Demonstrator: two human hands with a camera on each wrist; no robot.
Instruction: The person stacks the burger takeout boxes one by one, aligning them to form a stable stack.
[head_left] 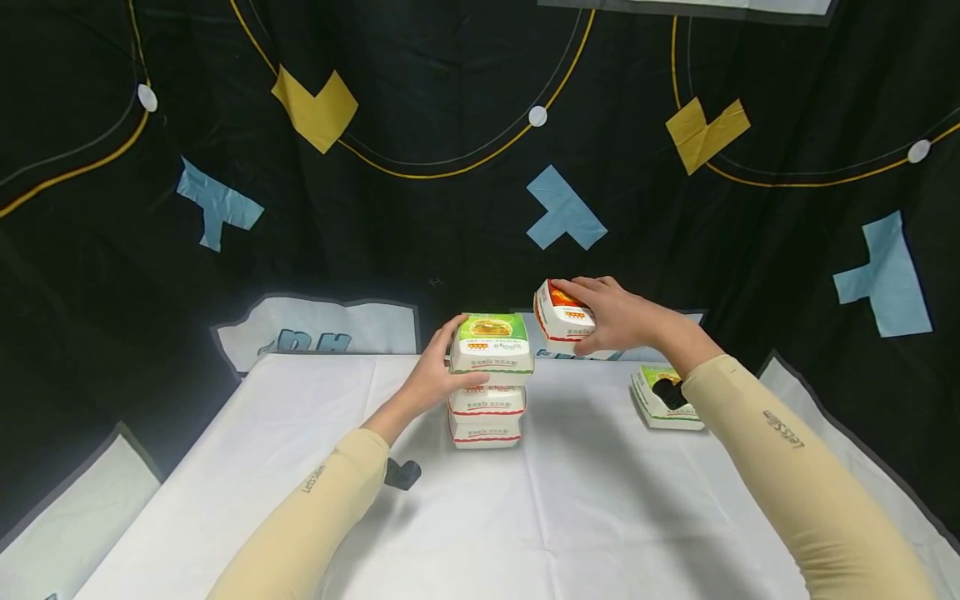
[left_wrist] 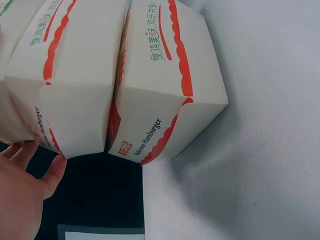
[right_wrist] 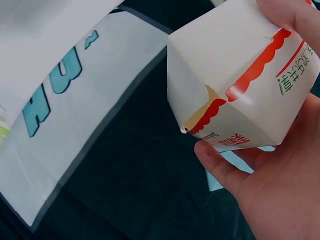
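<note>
A stack of three white paper hamburger boxes stands on the table. Its top box (head_left: pixel 492 348) has a green lid with a burger picture; the middle box (head_left: pixel 486 403) and bottom box (head_left: pixel 486 434) carry red trim. My left hand (head_left: pixel 437 367) holds the top box at its left side, thumb across the lower front and fingers at the upper left edge. Raised to the right of the stack, a red-lidded hamburger box (head_left: pixel 561 321) is in my right hand (head_left: pixel 626 315). In the right wrist view, fingers and thumb grip this box (right_wrist: pixel 225 75) from opposite sides, and it is tilted.
Another green-lidded hamburger box (head_left: pixel 660 414) lies at the right of the white-covered table (head_left: pixel 570 517), partly hidden by the right wrist and its black camera. A black curtain (head_left: pixel 435 233) with taped blue and gold pieces hangs behind the table's far edge.
</note>
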